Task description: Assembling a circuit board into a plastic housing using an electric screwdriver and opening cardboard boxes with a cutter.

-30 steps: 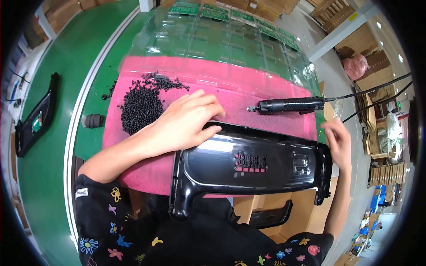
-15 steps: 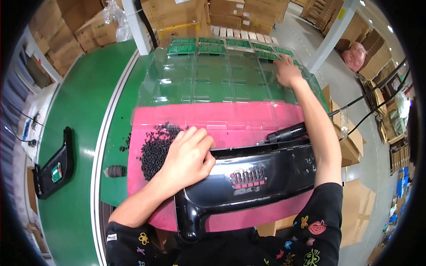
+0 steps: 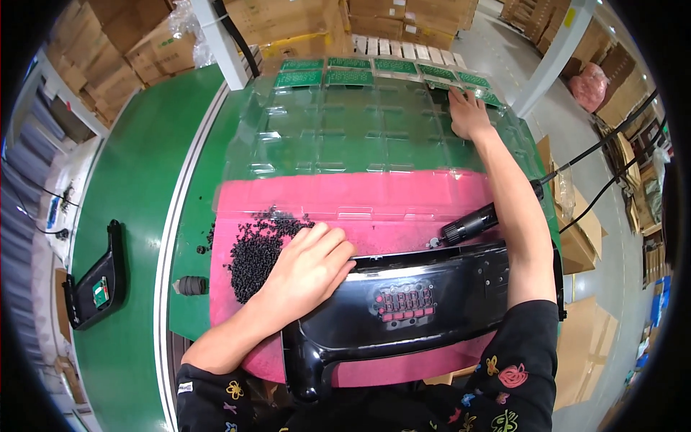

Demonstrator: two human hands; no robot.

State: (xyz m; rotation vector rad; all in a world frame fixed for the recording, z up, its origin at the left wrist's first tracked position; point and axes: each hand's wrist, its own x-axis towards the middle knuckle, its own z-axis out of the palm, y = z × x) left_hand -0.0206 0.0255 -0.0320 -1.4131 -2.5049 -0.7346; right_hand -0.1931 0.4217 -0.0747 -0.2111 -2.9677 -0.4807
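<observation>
A green surface [image 3: 137,187] fills the left side, edged by a pale curved stripe. Behind it, brown cardboard boxes [image 3: 129,39] stack up along the top, more of them off to the right. A white post [image 3: 216,39] rises near the boxes, another white post [image 3: 558,54] stands at upper right on the grey concrete floor [image 3: 576,137]. Bright, even light falls over everything

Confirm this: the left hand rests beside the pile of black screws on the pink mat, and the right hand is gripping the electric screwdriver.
Not quite. In the head view the right hand is not on the screwdriver; it reaches far forward to the clear tray by the green boards. The screwdriver lies untouched on the pink mat. The left hand does rest beside the screws.
</observation>
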